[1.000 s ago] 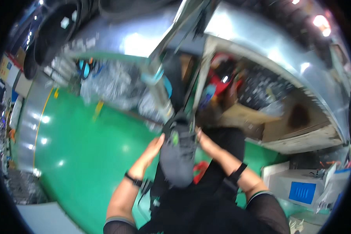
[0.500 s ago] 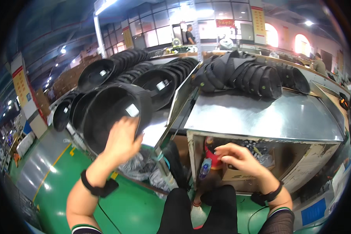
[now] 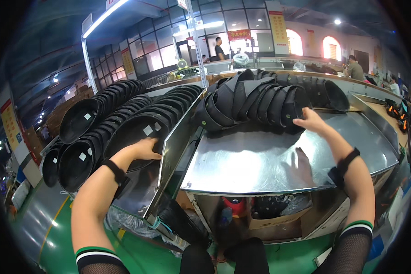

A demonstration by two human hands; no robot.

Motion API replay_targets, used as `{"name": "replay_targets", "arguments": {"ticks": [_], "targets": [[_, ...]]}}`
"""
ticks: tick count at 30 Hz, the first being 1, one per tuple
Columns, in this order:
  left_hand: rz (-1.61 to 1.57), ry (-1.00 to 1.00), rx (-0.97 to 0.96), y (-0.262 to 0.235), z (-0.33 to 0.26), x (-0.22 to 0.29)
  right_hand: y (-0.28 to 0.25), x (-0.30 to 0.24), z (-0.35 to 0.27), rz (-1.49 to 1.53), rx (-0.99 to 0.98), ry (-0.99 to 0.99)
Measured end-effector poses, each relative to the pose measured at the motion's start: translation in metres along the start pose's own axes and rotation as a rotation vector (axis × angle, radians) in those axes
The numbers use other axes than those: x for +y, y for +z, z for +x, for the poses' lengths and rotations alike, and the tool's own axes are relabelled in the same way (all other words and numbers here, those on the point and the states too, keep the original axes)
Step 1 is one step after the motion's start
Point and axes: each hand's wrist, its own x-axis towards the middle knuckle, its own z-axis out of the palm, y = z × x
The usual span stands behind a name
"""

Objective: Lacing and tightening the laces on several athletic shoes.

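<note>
My left hand (image 3: 145,149) is at the front of a row of nested black oval shells on the left bench. Its fingers stretch over the lower inside of the front shell (image 3: 131,140), which has two pale labels. They look open, not closed round the rim. On the right, my right hand (image 3: 309,119) reaches over the metal tabletop (image 3: 242,160) to the end of a pile of curved black pieces (image 3: 260,102). Its fingers are apart, beside the rim of the end piece. Whether they touch it I cannot tell.
Further rows of black shells (image 3: 84,116) fill the left bench. A metal divider (image 3: 171,148) stands between the benches. Under the right table sits a cardboard box (image 3: 278,219) with bagged items. Other people (image 3: 354,68) are in the background.
The large shell at my left hand has gone back against its row, and my left hand with it. My right hand has risen from below the table edge to the pile on the right.
</note>
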Motion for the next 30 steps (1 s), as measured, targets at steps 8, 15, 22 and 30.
{"name": "replay_targets", "arguments": {"ticks": [8, 15, 22, 30], "targets": [[0.166, 0.562, 0.557, -0.051, 0.008, 0.157, 0.025, 0.009, 0.069, 0.344, -0.196, 0.067], [0.472, 0.192, 0.193, -0.017, 0.153, 0.197, 0.048, -0.031, 0.056, 0.467, -0.227, -0.022], [0.482, 0.467, 0.359, 0.006, 0.109, 0.19, 0.045, -0.027, 0.021, 0.576, -0.211, -0.09], [0.548, 0.65, 0.352, -0.014, -0.054, 0.172, -0.006, -0.059, -0.16, 0.504, -0.206, -0.229]]}}
